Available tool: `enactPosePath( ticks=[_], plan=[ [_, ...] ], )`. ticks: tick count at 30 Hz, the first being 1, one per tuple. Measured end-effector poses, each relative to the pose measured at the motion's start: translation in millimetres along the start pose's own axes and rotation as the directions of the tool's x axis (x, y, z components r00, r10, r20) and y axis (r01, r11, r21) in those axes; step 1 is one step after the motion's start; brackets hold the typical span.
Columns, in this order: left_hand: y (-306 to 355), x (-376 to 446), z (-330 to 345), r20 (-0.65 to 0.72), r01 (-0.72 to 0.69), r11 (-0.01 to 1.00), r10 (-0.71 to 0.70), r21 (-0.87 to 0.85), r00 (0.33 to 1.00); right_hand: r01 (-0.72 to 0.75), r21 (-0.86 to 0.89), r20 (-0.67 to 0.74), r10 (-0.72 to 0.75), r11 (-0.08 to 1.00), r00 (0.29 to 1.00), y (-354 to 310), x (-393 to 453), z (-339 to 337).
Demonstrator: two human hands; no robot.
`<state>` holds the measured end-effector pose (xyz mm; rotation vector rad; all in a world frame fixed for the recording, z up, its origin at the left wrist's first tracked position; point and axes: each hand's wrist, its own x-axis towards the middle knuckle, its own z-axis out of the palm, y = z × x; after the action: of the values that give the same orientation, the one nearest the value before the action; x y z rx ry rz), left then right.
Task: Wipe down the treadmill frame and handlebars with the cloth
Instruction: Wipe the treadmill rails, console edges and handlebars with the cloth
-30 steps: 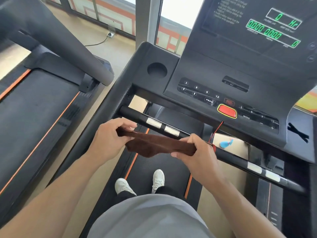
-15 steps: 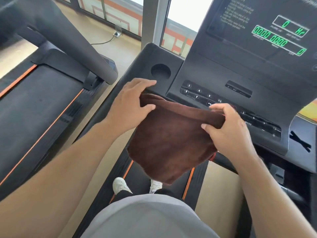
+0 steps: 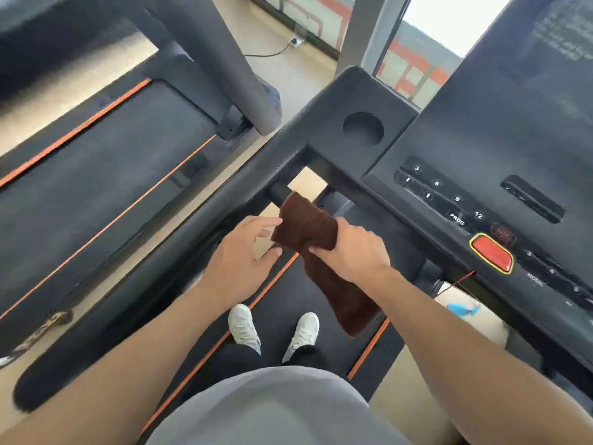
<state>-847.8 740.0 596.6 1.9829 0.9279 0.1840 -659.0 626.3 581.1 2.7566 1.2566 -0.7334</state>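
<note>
A brown cloth [image 3: 308, 226] is draped over the left end of the black front handlebar [image 3: 278, 191], its lower part hanging down toward the belt. My right hand [image 3: 353, 252] grips the cloth around the bar from above. Just left of it, my left hand [image 3: 244, 255] has its fingers loosely spread, the fingertips at the cloth's left edge; whether they pinch it is unclear. The black left side rail of the frame [image 3: 179, 258] runs diagonally below my left forearm.
The console [image 3: 481, 162] with a red stop button [image 3: 491, 253] and a round cup holder [image 3: 363, 128] lies to the right. A second treadmill [image 3: 96, 162] stands to the left. My white shoes [image 3: 272, 329] stand on the belt below.
The cloth came down from in front of the console and now wraps the handlebar's left end. My right hand shifted left onto the bar; my left hand released its grip and opened.
</note>
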Motion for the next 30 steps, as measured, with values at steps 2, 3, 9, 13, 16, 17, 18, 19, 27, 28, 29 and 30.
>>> enactPosePath(
  ticks=[2,3,9,13,16,17,18,19,27,28,29,30],
  plan=[
    [-5.8,-12.7,-5.5,-0.042,0.047,0.999,-0.048,-0.018,0.998,0.096,0.05,-0.009,-0.095,0.994,0.995,-25.6,24.7,-6.1],
    [-8.3,-19.3,-8.1,-0.063,0.062,0.998,-0.063,-0.025,0.996,0.125,0.081,-0.019,-0.124,0.989,0.992,-40.2,36.1,-9.0],
    [-23.4,-57.0,-17.7,-0.195,0.146,0.988,-0.151,-0.039,0.969,0.131,0.315,-0.011,-0.134,0.94,0.991,-70.4,74.0,-16.0],
    [-17.4,-67.3,-6.8,-0.191,0.18,0.981,-0.192,-0.079,0.963,-0.012,0.573,0.275,-0.178,0.82,0.945,-56.2,75.9,-28.7],
    [-3.6,-62.8,2.4,-0.13,0.132,0.99,-0.138,-0.056,0.982,-0.234,0.613,0.501,-0.142,0.755,0.854,-35.1,69.8,-32.1],
    [1.3,-60.2,5.5,-0.111,0.115,0.992,-0.12,-0.049,0.987,-0.267,0.593,0.549,-0.139,0.759,0.825,-25.5,67.1,-29.8],
    [6.4,-58.1,8.8,-0.095,0.1,0.994,-0.104,-0.046,0.99,-0.295,0.57,0.589,-0.13,0.767,0.798,-15.3,62.1,-28.4],
    [10.5,-56.1,12.2,-0.084,0.086,0.995,-0.09,-0.049,0.992,-0.319,0.548,0.624,-0.124,0.773,0.772,-4.7,56.3,-26.0],
    [24.1,-39.1,45.5,0.083,-0.026,0.999,0.029,-0.031,0.996,-0.137,0.419,0.454,-0.077,0.898,0.888,58.1,6.5,-4.0],
    [26.2,-35.5,50.1,0.098,-0.043,0.999,0.045,-0.019,0.994,-0.113,0.385,0.432,-0.071,0.916,0.899,65.2,-3.3,-3.9],
    [28.6,-31.6,54.6,0.108,-0.059,0.998,0.06,-0.011,0.992,-0.091,0.357,0.416,-0.071,0.93,0.907,72.1,-13.6,-3.8],
    [30.9,-27.7,59.1,0.121,-0.081,0.997,0.081,-0.002,0.989,-0.081,0.328,0.407,-0.063,0.941,0.911,77.9,-23.4,-4.2]
  ],
)
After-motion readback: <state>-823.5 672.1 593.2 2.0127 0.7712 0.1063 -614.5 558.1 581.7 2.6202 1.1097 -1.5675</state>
